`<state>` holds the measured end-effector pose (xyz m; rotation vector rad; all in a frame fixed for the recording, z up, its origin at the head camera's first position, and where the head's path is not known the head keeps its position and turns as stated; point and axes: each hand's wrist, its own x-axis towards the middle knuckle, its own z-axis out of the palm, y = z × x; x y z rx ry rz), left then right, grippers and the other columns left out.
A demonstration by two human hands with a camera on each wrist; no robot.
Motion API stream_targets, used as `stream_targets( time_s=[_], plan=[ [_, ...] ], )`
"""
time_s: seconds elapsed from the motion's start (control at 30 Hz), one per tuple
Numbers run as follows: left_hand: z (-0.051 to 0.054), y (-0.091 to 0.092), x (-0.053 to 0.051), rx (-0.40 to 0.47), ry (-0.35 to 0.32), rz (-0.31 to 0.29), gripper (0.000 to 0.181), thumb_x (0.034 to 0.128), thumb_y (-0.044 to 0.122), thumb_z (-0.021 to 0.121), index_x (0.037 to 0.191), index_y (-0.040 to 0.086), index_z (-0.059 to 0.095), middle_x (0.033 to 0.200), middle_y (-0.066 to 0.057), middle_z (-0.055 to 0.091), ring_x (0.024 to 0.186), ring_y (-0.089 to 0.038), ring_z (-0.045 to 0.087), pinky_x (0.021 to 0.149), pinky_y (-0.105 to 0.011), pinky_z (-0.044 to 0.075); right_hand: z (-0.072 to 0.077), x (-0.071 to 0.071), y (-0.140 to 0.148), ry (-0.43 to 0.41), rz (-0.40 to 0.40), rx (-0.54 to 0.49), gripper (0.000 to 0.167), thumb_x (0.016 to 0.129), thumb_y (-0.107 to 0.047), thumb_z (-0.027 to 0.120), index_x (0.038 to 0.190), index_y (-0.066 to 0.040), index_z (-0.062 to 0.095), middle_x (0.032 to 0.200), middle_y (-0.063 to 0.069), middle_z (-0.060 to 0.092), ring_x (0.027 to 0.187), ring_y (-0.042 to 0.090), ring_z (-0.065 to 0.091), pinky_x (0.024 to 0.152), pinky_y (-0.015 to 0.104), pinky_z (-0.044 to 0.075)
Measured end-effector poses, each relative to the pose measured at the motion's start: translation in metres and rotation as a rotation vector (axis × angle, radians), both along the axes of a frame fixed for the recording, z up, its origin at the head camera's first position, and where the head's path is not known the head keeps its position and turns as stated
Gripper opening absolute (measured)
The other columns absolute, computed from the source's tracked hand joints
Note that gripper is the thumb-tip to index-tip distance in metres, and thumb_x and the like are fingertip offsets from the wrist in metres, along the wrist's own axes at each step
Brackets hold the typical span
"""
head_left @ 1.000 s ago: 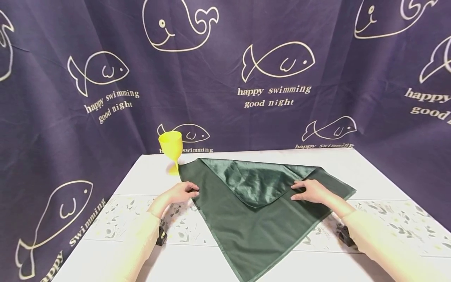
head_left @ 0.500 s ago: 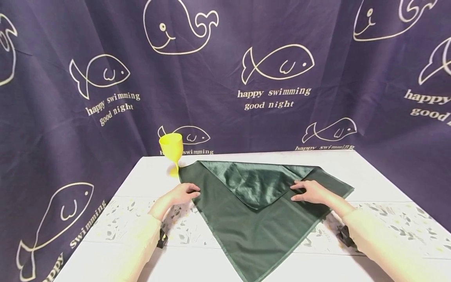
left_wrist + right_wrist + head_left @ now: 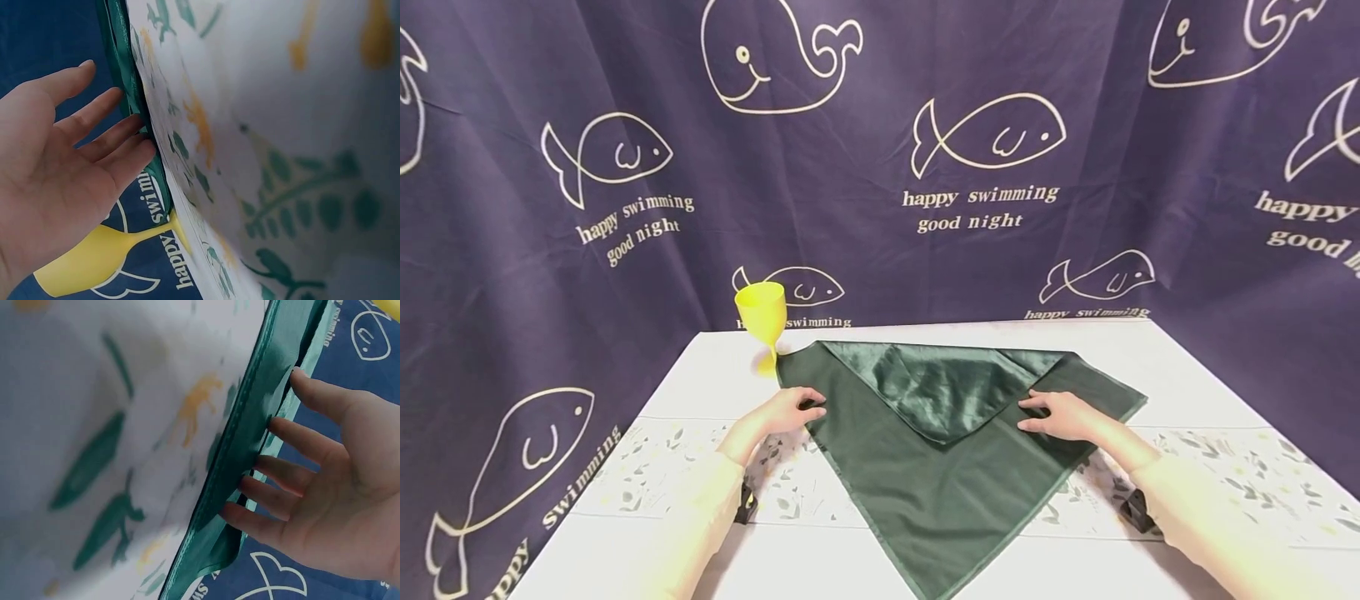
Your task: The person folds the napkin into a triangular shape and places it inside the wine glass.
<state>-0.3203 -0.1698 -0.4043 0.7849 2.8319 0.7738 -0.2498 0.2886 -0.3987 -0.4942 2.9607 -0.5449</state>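
A dark green cloth lies on the table, one corner pointing toward me. Its far corner is folded over, forming a shiny green flap. At the cloth's left edge rests my left hand, fingers loosely extended and fingertips on the fabric; the left wrist view shows nothing in its palm. My right hand touches the cloth beside the flap's right edge. In the right wrist view its relaxed fingers meet the fabric without gripping it.
A yellow goblet stands at the far left of the table, by the cloth's left corner. The white table has a leaf-patterned band across it. A dark blue curtain with fish drawings hangs behind and along both sides.
My right hand has shifted very slightly toward me. The left hand, the folded cloth and the goblet look unchanged, apart from a small sway of the head view.
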Motion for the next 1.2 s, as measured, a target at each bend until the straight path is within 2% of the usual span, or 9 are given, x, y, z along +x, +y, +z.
stream_targets(
  time_s=[0.3,0.57,0.77,1.0,1.2],
  plan=[
    [0.003,0.001,0.006,-0.008,-0.001,-0.007,0.027,0.0926,0.02,0.058,0.112,0.001,0.064,0.114,-0.018,0.064,0.112,-0.036,0.057,0.095,-0.047,0.045,0.004,-0.009,0.003,-0.021,0.031,0.003,0.049,0.09,-0.035,0.061,0.123,0.002,0.06,0.134,0.034,0.043,0.122,0.053,0.04,0.096,0.059,0.039],
    [0.001,-0.003,0.007,-0.005,-0.031,0.009,0.028,0.0932,0.021,0.058,0.112,0.001,0.064,0.115,-0.017,0.064,0.112,-0.033,0.057,0.094,-0.045,0.046,-0.001,-0.022,0.003,0.006,0.033,0.014,0.048,0.09,-0.034,0.061,0.122,0.001,0.06,0.133,0.033,0.044,0.121,0.053,0.042,0.096,0.059,0.039],
    [0.003,-0.004,0.008,-0.002,-0.045,0.03,0.029,0.0938,0.021,0.057,0.113,0.001,0.064,0.116,-0.017,0.063,0.113,-0.033,0.057,0.095,-0.045,0.046,-0.003,-0.031,0.003,-0.007,0.039,0.017,0.051,0.091,-0.036,0.059,0.126,0.001,0.057,0.136,0.034,0.041,0.122,0.053,0.04,0.097,0.059,0.038],
    [0.002,-0.002,0.008,-0.016,-0.054,0.034,0.03,0.0944,0.02,0.056,0.115,0.0,0.063,0.121,-0.018,0.06,0.117,-0.035,0.053,0.099,-0.046,0.043,-0.002,-0.032,0.005,-0.018,0.048,0.009,0.052,0.091,-0.035,0.059,0.128,0.001,0.055,0.138,0.033,0.04,0.123,0.053,0.04,0.097,0.059,0.038],
    [0.001,-0.003,0.006,-0.036,-0.042,0.012,0.031,0.095,0.02,0.055,0.117,-0.001,0.061,0.124,-0.02,0.057,0.119,-0.037,0.05,0.101,-0.047,0.041,-0.002,-0.032,0.004,-0.022,0.053,-0.001,0.052,0.091,-0.034,0.059,0.129,0.001,0.054,0.139,0.033,0.038,0.124,0.053,0.037,0.098,0.06,0.036]
  ],
)
